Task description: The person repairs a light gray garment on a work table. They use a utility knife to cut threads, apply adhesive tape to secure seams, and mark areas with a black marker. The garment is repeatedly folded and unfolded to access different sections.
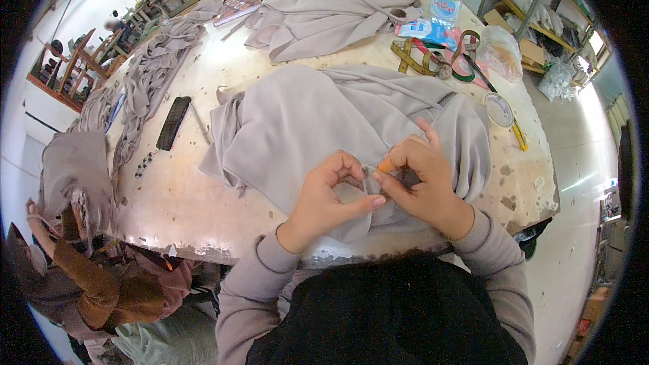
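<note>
A large pile of taupe cloth (pixel 291 115) lies spread and folded on the table in front of me. My right hand (pixel 426 179) is closed round a small orange-handled tool (pixel 386 165), its tip hidden among the fingers and cloth. Close beside it, my left hand (pixel 328 196) has its fingertips curled at a narrow bit of the same cloth, while its thumb stretches towards the right hand. Both hands meet over the near part of the pile. What exactly the fingertips pinch is too small to make out.
Left of the pile are a black phone (pixel 174 124) and more cloth (pixel 152 64). At the far right stand a water bottle (pixel 447 0), tape measures (pixel 410 61), a tape roll (pixel 499 109) and a yellow cutter (pixel 519 136). A co-worker (pixel 101 277) handles cloth at lower left.
</note>
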A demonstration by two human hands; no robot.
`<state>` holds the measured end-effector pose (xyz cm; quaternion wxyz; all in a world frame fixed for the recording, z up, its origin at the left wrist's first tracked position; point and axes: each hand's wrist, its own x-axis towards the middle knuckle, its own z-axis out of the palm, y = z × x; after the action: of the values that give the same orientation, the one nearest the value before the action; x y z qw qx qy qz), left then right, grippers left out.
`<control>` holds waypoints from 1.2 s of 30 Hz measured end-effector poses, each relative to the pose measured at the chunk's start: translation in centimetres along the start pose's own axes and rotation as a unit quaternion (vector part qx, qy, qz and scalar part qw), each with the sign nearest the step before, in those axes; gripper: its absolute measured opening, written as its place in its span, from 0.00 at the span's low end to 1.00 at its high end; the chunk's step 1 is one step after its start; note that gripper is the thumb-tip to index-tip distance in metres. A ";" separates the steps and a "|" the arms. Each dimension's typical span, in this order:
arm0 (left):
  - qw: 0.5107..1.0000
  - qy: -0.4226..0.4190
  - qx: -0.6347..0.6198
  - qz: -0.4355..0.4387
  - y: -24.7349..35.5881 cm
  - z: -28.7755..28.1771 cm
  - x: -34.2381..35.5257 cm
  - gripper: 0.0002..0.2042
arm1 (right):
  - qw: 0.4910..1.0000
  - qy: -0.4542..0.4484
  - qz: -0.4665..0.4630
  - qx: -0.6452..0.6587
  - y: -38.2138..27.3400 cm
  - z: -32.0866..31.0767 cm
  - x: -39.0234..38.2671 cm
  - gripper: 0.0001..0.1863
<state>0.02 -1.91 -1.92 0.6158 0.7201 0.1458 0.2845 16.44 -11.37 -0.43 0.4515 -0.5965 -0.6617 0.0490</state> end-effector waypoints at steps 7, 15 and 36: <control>0.999 -0.018 -0.039 -0.015 -0.3 0.3 -0.2 0.10 | 0.993 -0.086 0.058 0.057 0.0 0.1 0.1 0.09; 0.988 -0.053 -0.068 -0.126 0.1 -1.2 -0.1 0.10 | 0.921 -0.036 0.233 0.310 0.9 -1.3 0.5 0.08; 0.987 -0.056 -0.067 -0.136 0.6 -2.8 0.1 0.07 | 0.902 0.280 0.191 0.269 4.9 -4.7 1.8 0.16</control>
<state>-1.67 0.28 -1.11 0.7029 0.6654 0.1886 0.1663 23.38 -10.71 0.37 0.7434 -0.5564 -0.3432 0.1414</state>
